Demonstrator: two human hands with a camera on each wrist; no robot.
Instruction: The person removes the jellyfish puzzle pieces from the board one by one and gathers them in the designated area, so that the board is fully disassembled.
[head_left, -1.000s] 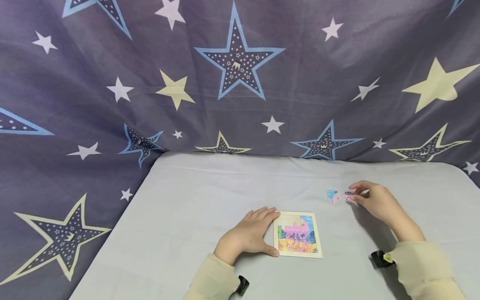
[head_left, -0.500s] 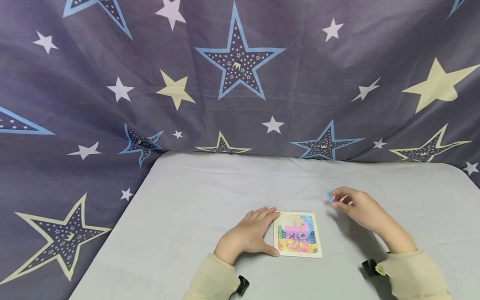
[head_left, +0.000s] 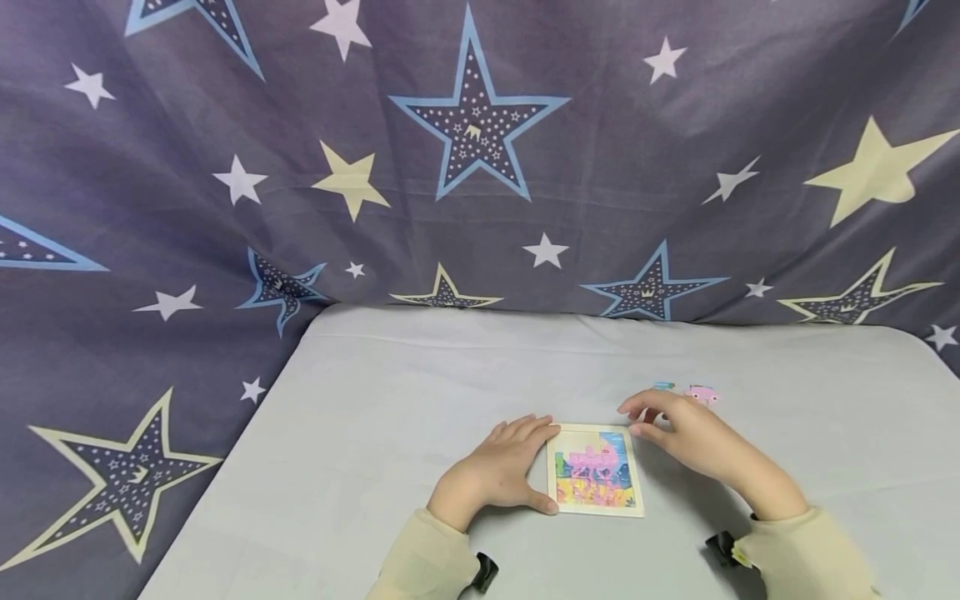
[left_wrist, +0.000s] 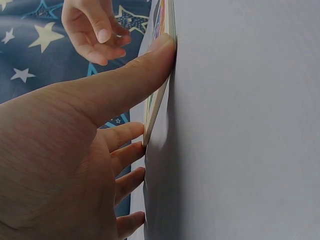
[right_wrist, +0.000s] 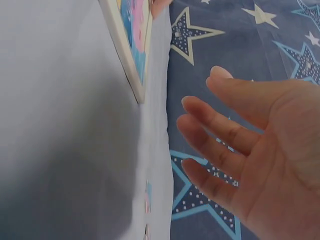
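A dark blue-grey cloth (head_left: 600,217) printed with blue, cream and white stars forms the backdrop. Before it extends the table (head_left: 450,367), covered in pale grey. Two cream sleeves, left (head_left: 423,554) and right (head_left: 806,554), enter from the lower edge of the head view. The left hand (head_left: 495,468) lies along the left side of the puzzle frame, its thumb spread from the straight fingers; the left wrist view shows the thumb resting on the frame's near corner and a fingertip touching its edge farther along. The right hand (head_left: 693,437) hangs near the frame's far right corner, its fingers loosely bent, thumb apart from them, nothing between. The puzzle frame (head_left: 576,439) lies flat on the table between the hands; pink, blue and yellow picture pieces fill most of it, the far left part showing bare cream. A black device (head_left: 486,572) is seen at the left wrist, another (head_left: 722,548) at the right. Smallest are two loose pieces beyond the right hand: a pink piece (head_left: 702,393) and a blue piece (head_left: 663,386), the latter partly hidden.
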